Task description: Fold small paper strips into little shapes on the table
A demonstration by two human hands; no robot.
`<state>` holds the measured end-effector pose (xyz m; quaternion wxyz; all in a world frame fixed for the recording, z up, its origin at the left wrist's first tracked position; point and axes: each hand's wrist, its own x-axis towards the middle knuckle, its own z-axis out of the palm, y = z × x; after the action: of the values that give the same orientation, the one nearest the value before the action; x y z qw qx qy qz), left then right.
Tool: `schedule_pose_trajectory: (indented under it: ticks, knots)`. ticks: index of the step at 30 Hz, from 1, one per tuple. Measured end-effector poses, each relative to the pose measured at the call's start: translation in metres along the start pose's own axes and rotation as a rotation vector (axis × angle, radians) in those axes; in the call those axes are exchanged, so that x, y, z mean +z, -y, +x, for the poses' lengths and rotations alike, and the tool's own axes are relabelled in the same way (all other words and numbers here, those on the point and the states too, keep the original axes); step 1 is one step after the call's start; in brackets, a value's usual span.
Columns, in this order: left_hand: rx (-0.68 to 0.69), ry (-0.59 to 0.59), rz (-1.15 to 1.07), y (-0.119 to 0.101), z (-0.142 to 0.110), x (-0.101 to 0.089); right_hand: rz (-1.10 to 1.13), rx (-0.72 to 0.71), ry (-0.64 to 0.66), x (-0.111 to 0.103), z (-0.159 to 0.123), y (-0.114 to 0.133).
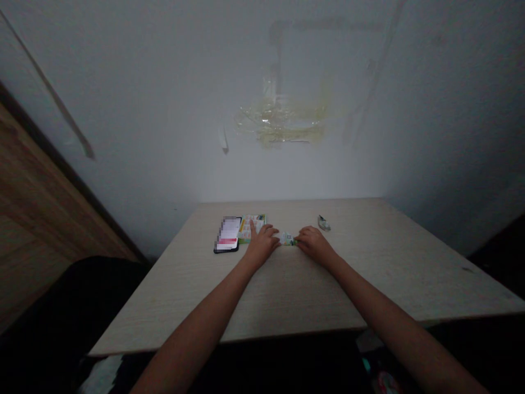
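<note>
Between my two hands a small white-and-green printed packet [287,239] lies low over the table. My left hand [262,243] has its fingertips at the packet's left end, with one finger stuck out over a printed card or booklet [247,227]. My right hand [315,244] pinches the packet's right end, fingers closed. Just left of the card, and touching or nearly touching it, is a phone [228,235] with a lit screen. Beyond my right hand lies a small crumpled wrapper [324,223]. My fingers hide both ends of the packet.
The pale wooden table [287,295] runs back to a grey wall [164,109]. Shiny clear tape [287,123] is stuck on the wall. A wooden panel [49,186] stands at the left, with a dark shape [94,295] below it.
</note>
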<state>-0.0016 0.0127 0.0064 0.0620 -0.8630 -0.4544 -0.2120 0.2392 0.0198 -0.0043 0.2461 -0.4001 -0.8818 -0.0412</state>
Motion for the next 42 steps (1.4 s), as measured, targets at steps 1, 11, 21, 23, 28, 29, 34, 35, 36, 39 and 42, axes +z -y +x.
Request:
schedule_pose_trajectory:
  ticks: [1, 11, 21, 23, 28, 29, 34, 35, 36, 39, 42]
  knots:
    - [0.011, 0.001, 0.007, 0.0, 0.001, -0.001, -0.008, -0.005, 0.0, 0.001, 0.0, -0.001]
    - [0.05, 0.009, 0.057, -0.002, 0.002, -0.002, 0.003, 0.014, -0.01, 0.002, 0.001, -0.004]
    - [0.006, 0.011, -0.032, 0.002, 0.003, 0.003, -0.003, 0.015, -0.039, 0.001, 0.001, 0.0]
    - [-0.01, 0.017, -0.037, 0.002, 0.003, 0.004, -0.013, 0.019, -0.04, 0.001, 0.002, 0.0]
    - [-0.03, 0.007, -0.052, 0.002, 0.002, 0.006, -0.024, 0.024, -0.024, 0.001, 0.003, 0.0]
    - [-0.028, 0.006, -0.055, 0.001, 0.002, 0.006, -0.019, 0.02, -0.023, 0.0, 0.003, 0.001]
    - [-0.059, 0.027, -0.074, -0.001, 0.003, 0.002, 0.011, 0.009, -0.032, -0.005, 0.001, 0.005]
    - [-0.066, 0.026, -0.079, -0.002, 0.003, 0.001, 0.015, 0.01, -0.032, -0.005, 0.001, 0.005]
    - [-0.07, 0.022, -0.085, -0.002, 0.003, 0.001, 0.019, 0.014, -0.031, -0.005, 0.001, 0.005]
    - [-0.077, 0.011, -0.105, -0.002, 0.003, 0.001, 0.027, 0.037, -0.028, -0.001, 0.001, 0.002]
    - [-0.084, 0.007, -0.125, -0.001, 0.001, 0.001, 0.048, 0.041, -0.034, 0.003, 0.001, -0.001]
